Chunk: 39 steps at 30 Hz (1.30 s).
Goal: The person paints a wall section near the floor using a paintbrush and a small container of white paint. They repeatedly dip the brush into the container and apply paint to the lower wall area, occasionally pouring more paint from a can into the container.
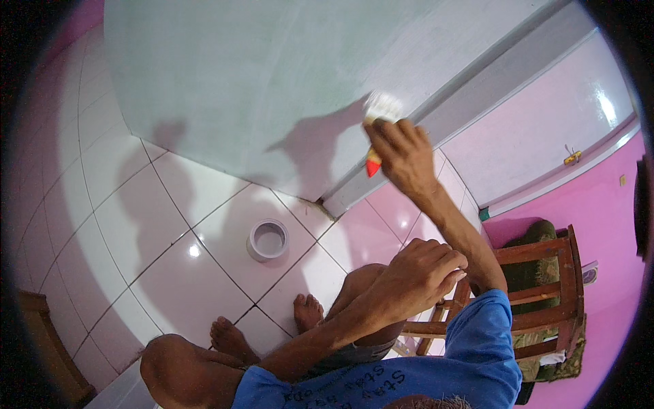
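Note:
My right hand grips a paintbrush with a yellowish handle and a red tip. Its pale bristles, blurred, are at the light green wall, close to the corner by the doorway. Whiter streaks cover the wall around and above the brush. My left hand is curled with its fingers together near my right forearm and above my knee; its palm is hidden, and I see nothing held in it. On the floor before my feet stands a small round tub of pale, paint-like liquid.
White floor tiles spread around my bare feet. A wooden chair with cloth items stands close on my right, by a pink wall. Beyond the grey door frame is a pale door. Wooden furniture stands at lower left.

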Tool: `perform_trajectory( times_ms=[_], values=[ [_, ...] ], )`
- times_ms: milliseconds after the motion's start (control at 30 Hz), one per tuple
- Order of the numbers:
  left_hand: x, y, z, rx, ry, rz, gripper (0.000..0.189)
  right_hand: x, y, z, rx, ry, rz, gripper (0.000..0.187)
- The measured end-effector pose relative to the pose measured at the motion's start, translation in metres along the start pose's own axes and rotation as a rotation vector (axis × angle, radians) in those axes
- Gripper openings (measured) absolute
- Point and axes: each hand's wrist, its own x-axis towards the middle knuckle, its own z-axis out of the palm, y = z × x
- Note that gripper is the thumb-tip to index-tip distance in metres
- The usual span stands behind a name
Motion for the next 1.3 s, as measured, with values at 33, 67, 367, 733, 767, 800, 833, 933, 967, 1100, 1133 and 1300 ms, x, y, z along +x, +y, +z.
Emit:
perform_trajectory(
  times_ms=[33, 67, 367, 733, 767, 800, 833, 933, 967, 1100, 1133, 1300],
  values=[
    [0.000, -0.001, 0.000, 0.004, -0.004, 0.000, 0.015, -0.002, -0.009, 0.005, 0.081, -0.068, 0.012, 0.044],
    [0.000, -0.002, 0.000, 0.004, 0.002, 0.004, 0.015, -0.002, -0.008, 0.004, 0.154, -0.083, 0.057, 0.041],
    [0.003, -0.002, 0.003, 0.006, 0.006, 0.003, 0.018, 0.073, 0.132, -0.059, 0.392, 0.265, 0.183, 0.028],
    [0.005, -0.005, 0.016, -0.091, -0.058, -0.030, 0.018, 0.067, 0.133, -0.082, -0.320, 0.313, -0.042, 0.045],
    [0.007, -0.002, 0.008, -0.052, -0.065, -0.035, 0.017, 0.062, 0.116, -0.069, -0.224, 0.261, -0.016, 0.040],
    [0.002, -0.006, -0.003, -0.007, -0.074, -0.056, 0.017, 0.058, 0.089, -0.049, -0.113, 0.308, -0.035, 0.038],
    [0.000, -0.007, -0.006, 0.006, -0.065, -0.056, 0.016, 0.054, 0.067, -0.048, -0.070, 0.206, -0.014, 0.044],
    [0.003, -0.001, -0.003, -0.009, -0.083, -0.072, 0.016, 0.044, 0.060, -0.055, 0.196, 0.018, 0.087, 0.024],
    [0.006, 0.002, -0.005, -0.009, -0.097, -0.084, 0.016, 0.048, 0.071, -0.061, 0.236, 0.035, 0.090, 0.024],
    [0.001, -0.006, 0.000, -0.027, -0.118, -0.104, 0.017, 0.079, 0.151, -0.098, 0.257, 0.159, 0.178, 0.020],
    [0.002, -0.006, 0.001, -0.022, -0.124, -0.111, 0.017, 0.091, 0.168, -0.114, 0.149, 0.094, 0.304, 0.022],
    [0.010, 0.004, -0.003, 0.013, -0.139, -0.144, 0.019, 0.151, 0.205, -0.195, -0.048, 0.280, 0.312, 0.009]
  ],
)
